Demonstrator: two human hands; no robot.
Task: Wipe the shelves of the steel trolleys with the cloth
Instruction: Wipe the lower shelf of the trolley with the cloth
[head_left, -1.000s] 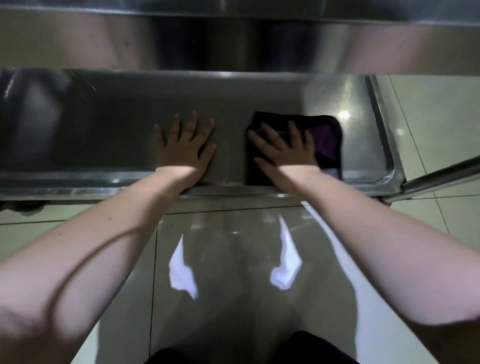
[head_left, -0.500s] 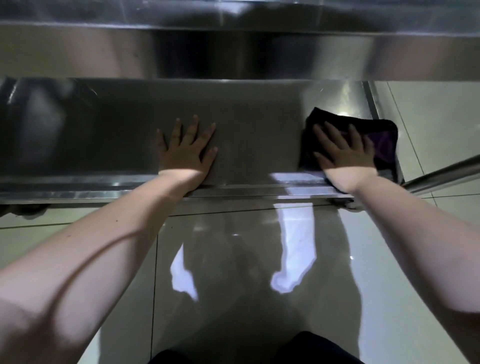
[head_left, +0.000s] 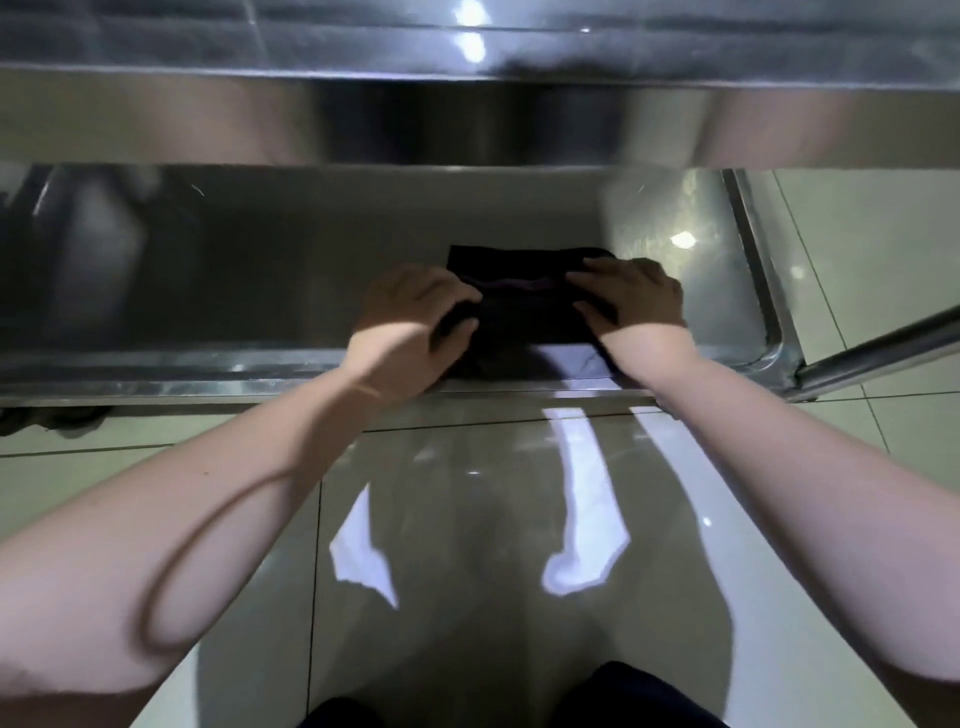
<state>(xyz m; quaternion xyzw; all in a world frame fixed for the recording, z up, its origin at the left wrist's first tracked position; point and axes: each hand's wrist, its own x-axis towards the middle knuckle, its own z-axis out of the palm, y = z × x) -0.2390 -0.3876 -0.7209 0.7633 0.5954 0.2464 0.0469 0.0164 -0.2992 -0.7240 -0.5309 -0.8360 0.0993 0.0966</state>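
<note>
**Cloth (head_left: 524, 317) gathered up on the lower shelf (head_left: 260, 270)**

Head view: we see the dark cloth lying on the lower shelf, close to its front edge and toward its right end, short of the right corner. Our left hand (head_left: 410, 317) has its fingers curled round the cloth's left end, which bunches in the grip. Our right hand (head_left: 636, 306) pinches the right end, fingers laid over the top and thumb at the near side. A purple fold line runs across the cloth between the two hands.

We judge this two-handed hold is for refolding or turning the cloth to a fresh face. It does not look like a wiping stroke, since neither palm presses the cloth flat.

The upper shelf (head_left: 467, 124) overhangs the far part of the lower one, so we reach in beneath it, both forearms crossing the front edge. A post (head_left: 883, 348) leaves the front right corner above the tiled floor (head_left: 467, 519).

We can read no brand, label or writing on cloth or steel. Only glare and reflections show.
</note>
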